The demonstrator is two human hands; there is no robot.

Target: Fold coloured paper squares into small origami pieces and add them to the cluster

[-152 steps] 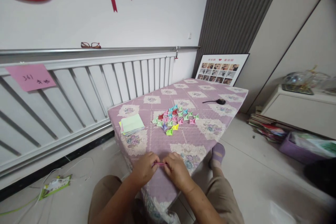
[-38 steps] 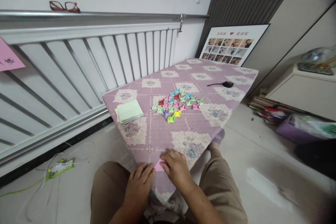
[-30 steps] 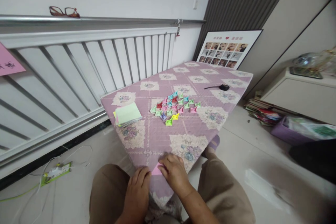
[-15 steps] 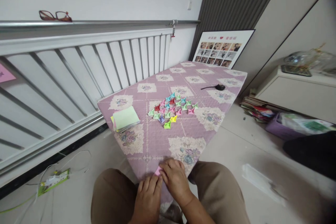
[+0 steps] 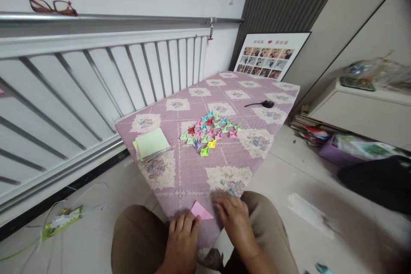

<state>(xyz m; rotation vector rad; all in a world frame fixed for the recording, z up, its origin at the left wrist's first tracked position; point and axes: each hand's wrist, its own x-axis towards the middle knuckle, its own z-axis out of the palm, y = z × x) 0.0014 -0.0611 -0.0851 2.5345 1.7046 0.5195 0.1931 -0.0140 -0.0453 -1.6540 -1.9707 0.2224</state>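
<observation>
A pink folded paper [image 5: 201, 211] with a pointed top lies on the near end of the table. The fingers of my left hand [image 5: 184, 235] lie flat at the paper's left edge, slightly spread. My right hand [image 5: 233, 218] is just right of the paper, its fingers apart and bent downward, with nothing seen in them. Beyond both hands stand several small folded paper pieces [image 5: 204, 152] in green, pink, red, blue, yellow and purple, grouped at mid-table. To their left sits a stack of coloured paper sheets [image 5: 153, 143], pale green on top.
The patterned tablecloth [image 5: 192, 171] covers a narrow table between my knees. A black object with a strap [image 5: 268, 104] lies farther back. Glasses [image 5: 53, 7] rest on the left pipe. A power strip [image 5: 62, 222] is on the floor; a photo board [image 5: 271, 56] leans behind.
My right hand has moved right, off the pink paper, and its fingers have opened. More of the paper shows now, as a triangular shape. My left hand stays at its edge.
</observation>
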